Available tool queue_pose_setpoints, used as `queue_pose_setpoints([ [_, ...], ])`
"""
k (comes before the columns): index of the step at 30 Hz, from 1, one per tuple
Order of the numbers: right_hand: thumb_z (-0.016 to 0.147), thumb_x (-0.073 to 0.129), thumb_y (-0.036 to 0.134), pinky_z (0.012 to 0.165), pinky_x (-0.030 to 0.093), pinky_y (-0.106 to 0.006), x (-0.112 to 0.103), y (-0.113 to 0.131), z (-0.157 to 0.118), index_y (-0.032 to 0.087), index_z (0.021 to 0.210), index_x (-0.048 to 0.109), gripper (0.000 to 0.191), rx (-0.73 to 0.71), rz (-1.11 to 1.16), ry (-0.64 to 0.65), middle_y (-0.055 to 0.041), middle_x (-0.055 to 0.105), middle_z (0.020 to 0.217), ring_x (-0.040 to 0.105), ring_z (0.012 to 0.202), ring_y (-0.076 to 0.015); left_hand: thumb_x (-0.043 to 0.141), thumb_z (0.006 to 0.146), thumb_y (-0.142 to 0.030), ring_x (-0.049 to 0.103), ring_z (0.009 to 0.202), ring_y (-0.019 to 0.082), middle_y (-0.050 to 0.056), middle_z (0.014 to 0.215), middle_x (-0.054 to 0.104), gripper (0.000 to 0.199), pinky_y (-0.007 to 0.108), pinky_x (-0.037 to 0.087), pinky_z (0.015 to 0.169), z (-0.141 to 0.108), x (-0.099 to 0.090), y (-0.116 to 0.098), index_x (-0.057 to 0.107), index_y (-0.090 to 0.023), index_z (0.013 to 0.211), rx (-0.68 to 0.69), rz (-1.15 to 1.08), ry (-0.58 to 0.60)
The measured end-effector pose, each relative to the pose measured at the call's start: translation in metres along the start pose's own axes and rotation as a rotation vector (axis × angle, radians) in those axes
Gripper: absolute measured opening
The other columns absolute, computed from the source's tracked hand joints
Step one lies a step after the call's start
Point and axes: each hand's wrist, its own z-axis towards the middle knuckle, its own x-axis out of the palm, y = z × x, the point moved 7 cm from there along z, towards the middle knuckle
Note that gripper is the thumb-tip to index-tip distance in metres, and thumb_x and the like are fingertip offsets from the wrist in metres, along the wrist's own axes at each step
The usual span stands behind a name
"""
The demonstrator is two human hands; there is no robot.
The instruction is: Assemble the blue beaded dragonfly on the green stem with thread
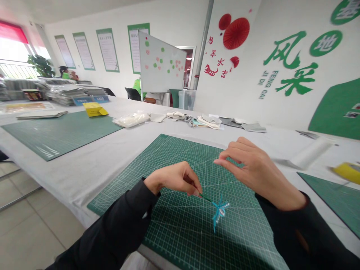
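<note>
Delicately, the left hand (177,177) pinches a blue ornament (221,210) by its stem (207,197), the right hand (254,167) nearby narrowed, contents unclear; any move likely needs gentleness.

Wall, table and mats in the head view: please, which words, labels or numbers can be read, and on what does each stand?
"风采", green, on the right wall
"FENG CAI", same wall
"JI DI", same wall
"基" (cut off) and "地", green circles, same wall
"马年大吉", red, below the paper fans
Too small or blurred: posters, blue signs, yellow packet, cutting mats.
</note>
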Motion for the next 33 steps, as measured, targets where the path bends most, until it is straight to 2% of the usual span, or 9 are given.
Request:
queue_pose_setpoints([
  [6, 0.085, 0.059, 0.032, 0.063, 0.035, -0.029, 0.009, -0.009, 0.001, 0.019, 0.072, 0.059, 0.019, 0.041, 0.054, -0.064, 0.001, 0.048, 0.061, 0.043, 0.065, -0.0149, 0.069, 0.071, -0.022, 0.054, 0.058, 0.009, 0.004, 0.069, 0.065, 0.015, 0.022, 0.042, 0.055, -0.003, 0.002, -0.003, 0.074, -0.013, 0.082, 0.04, -0.175, 0.028],
  [11, 0.083, 0.061, 0.035, 0.06, 0.035, -0.028, 0.024, -0.025, 0.0, 0.019, 0.069, 0.06, 0.021, 0.168, 0.118, -0.035, 0.0025, 0.043, 0.057, 0.042, 0.062, -0.0144, 0.072, 0.069, -0.024, 0.046, 0.05, 0.007, 0.002, 0.062, 0.061, 0.014, 0.021, 0.034, 0.046, -0.008, -0.002, -0.008, 0.074, -0.013, 0.079, 0.074, -0.282, -0.039],
  [15, 0.081, 0.062, 0.036, 0.056, 0.036, -0.027, 0.041, -0.042, -0.005, 0.019, 0.068, 0.061, 0.021, 0.319, 0.194, 0.044, 0.0022, 0.046, 0.058, 0.044, 0.058, -0.0132, 0.074, 0.067, -0.023, 0.037, 0.039, 0.002, 0.001, 0.057, 0.058, 0.013, 0.019, 0.024, 0.039, -0.008, -0.016, -0.01, 0.073, -0.013, 0.074, 0.183, -0.495, -0.238],
  [20, 0.083, 0.056, 0.041, 0.051, 0.033, -0.026, 0.053, -0.051, -0.009, 0.019, 0.062, 0.055, 0.03, 0.439, 0.256, 0.064, 0.0034, 0.045, 0.053, 0.041, 0.052, -0.0113, 0.072, 0.067, -0.022, 0.035, 0.037, -0.001, -0.002, 0.056, 0.058, 0.012, 0.015, 0.023, 0.038, -0.008, -0.044, 0.005, 0.07, -0.013, 0.074, 0.31, -0.819, -0.62],
  [22, 0.084, 0.053, 0.042, 0.051, 0.033, -0.026, 0.056, -0.05, -0.01, 0.019, 0.062, 0.053, 0.031, 0.467, 0.273, 0.056, 0.0037, 0.044, 0.053, 0.04, 0.051, -0.0111, 0.073, 0.067, -0.021, 0.037, 0.039, -0.001, -0.002, 0.059, 0.058, 0.012, 0.014, 0.023, 0.039, -0.008, -0.051, 0.012, 0.069, -0.012, 0.074, 0.323, -0.897, -0.726],
  [28, 0.084, 0.053, 0.036, 0.055, 0.035, -0.027, 0.058, -0.031, -0.007, 0.02, 0.063, 0.051, 0.027, 0.434, 0.237, -0.017, 0.0029, 0.046, 0.057, 0.043, 0.055, -0.0119, 0.073, 0.066, -0.022, 0.04, 0.04, -0.001, -0.001, 0.059, 0.056, 0.018, 0.014, 0.022, 0.038, -0.014, -0.059, 0.017, 0.067, -0.008, 0.076, 0.319, -0.921, -0.929],
  [33, 0.084, 0.054, 0.027, 0.057, 0.033, -0.028, 0.045, -0.002, 0.0, 0.02, 0.061, 0.045, 0.026, 0.286, 0.118, -0.116, 0.0026, 0.044, 0.057, 0.043, 0.059, -0.0134, 0.074, 0.064, -0.024, 0.04, 0.041, 0.0, -0.001, 0.059, 0.056, 0.022, 0.015, 0.02, 0.037, -0.017, -0.061, 0.017, 0.066, -0.008, 0.076, 0.298, -0.883, -1.003],
])
